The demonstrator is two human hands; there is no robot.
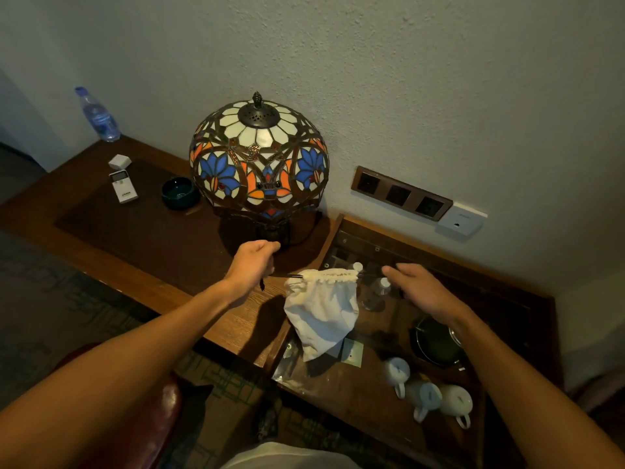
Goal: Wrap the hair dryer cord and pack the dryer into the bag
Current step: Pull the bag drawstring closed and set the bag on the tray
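Cream cloth, soft and limp, makes up the bag [321,313], which hangs in the air just in front of the stained-glass lamp [258,160] and a little to its right, over the edge where the bench [142,231] meets the lower tray shelf. Its mouth is gathered tight along a dark drawstring [293,276], and the body bulges and sags below, so I judge the dryer is already inside; neither dryer nor cord can be seen.

The left hand [252,265], directly below the lamp's base, has its fingers curled around the left end of the drawstring, with a short dark tail dangling beneath the wrist. The right hand [419,289], further right of the lamp, has its fingers extended and close together; the right end of the string runs toward it, but I cannot tell whether it actually pinches it.

As for handling, the fabric gives no stiff edge to grip and will slump wherever it is set. The load inside looks fairly weighty and rigid, so the thin cord will bite into the fingers. Better purchase is likely the puckered neck just under the string, or a palm beneath the bulge. White cups [426,394] and a small bottle [380,292] sit below, right of the lamp, so lowering calls for care.
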